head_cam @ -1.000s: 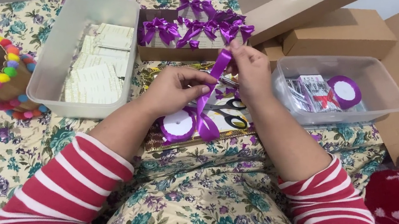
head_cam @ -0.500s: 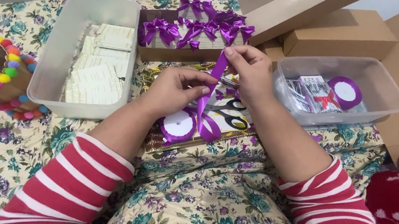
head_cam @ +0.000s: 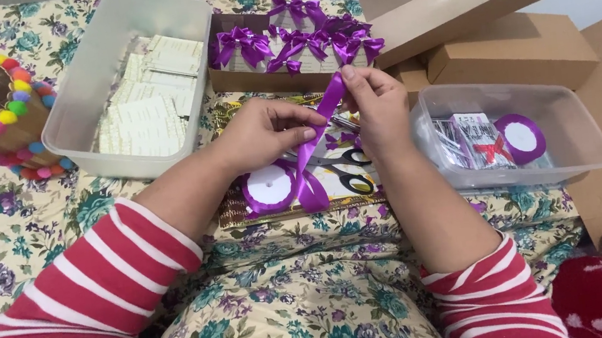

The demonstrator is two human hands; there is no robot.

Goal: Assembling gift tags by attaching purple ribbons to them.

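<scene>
Ribbon spool (head_cam: 270,188) lies flat on mat, below your left hand (head_cam: 261,131). Left hand pinches purple ribbon (head_cam: 318,132) at mid-length. Right hand (head_cam: 378,108) pinches ribbon's upper end. Step in hand, likely: measuring length. Next: keep tension; scissors (head_cam: 344,171) lie between hands.

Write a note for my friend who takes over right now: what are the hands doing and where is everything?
Left hand: fingers pinch the purple ribbon low on the strand.
Right hand: fingers hold the ribbon's upper end, strand stretched taut between the hands.
Ribbon spool lies on the tray below, the strand running up from it, scissors beside it.
Done: finished purple bows fill the cardboard box behind.
Left, it seems: this strand is uncut and not yet a bow.
Nearby: cards in the clear bin, spare spool in the right-hand bin.
</scene>
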